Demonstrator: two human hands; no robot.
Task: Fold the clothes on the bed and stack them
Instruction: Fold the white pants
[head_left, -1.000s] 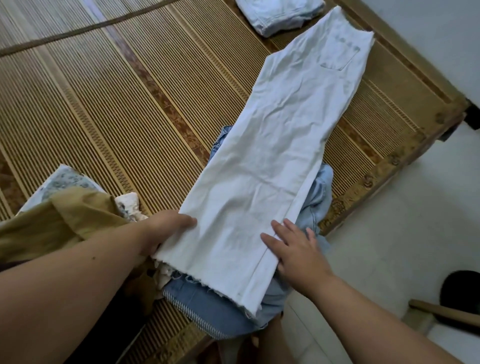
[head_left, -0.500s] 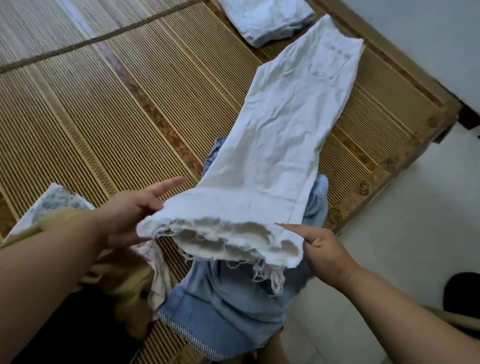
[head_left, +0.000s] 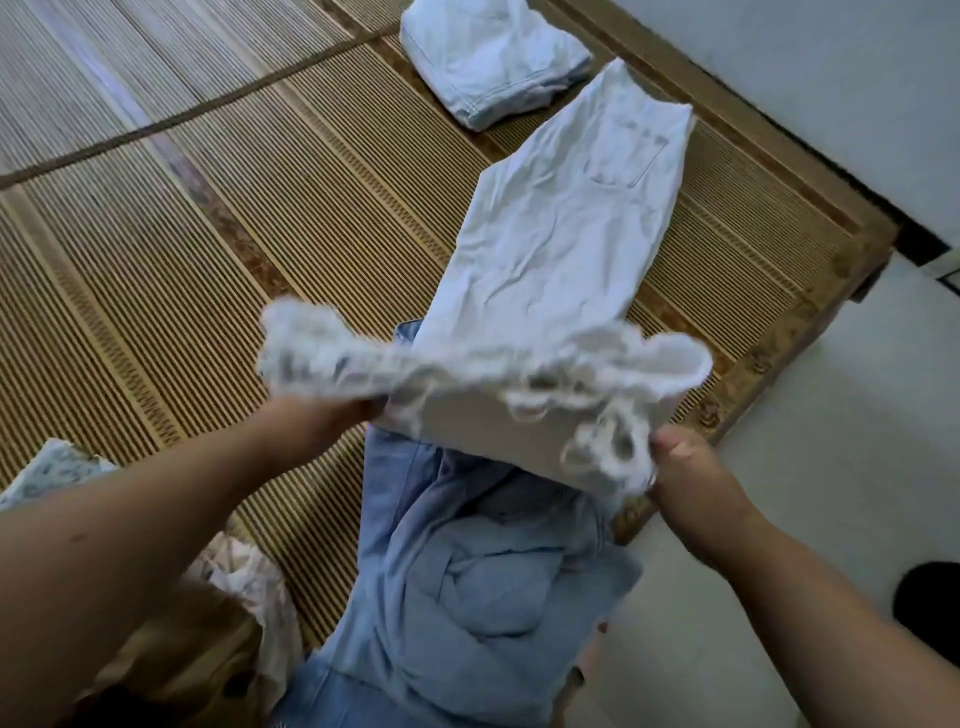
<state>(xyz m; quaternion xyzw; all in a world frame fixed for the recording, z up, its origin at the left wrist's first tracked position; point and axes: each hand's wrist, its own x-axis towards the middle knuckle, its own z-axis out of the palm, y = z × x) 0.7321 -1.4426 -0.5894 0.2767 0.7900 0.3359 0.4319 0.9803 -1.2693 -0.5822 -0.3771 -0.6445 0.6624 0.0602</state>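
Crumpled soft blue denim (head_left: 467, 597) heaped at the bed's near edge, and above it the white trousers' (head_left: 571, 234) ragged, frayed hem hangs clear of the ribbed bamboo mat (head_left: 208, 234), left hand (head_left: 311, 421) and right hand (head_left: 680, 467) each gripping a corner, pocketed waist end lying flat toward the far edge.

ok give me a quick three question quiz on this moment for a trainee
1. True or false: the left hand and right hand both grip the frayed hem of the white trousers.
2. What lies under the lifted hem? A blue denim garment; B pillow; C towel.
3. Fill in: the trousers' pocket end lies on the woven ___.
Key: 1 true; 2 A; 3 mat.
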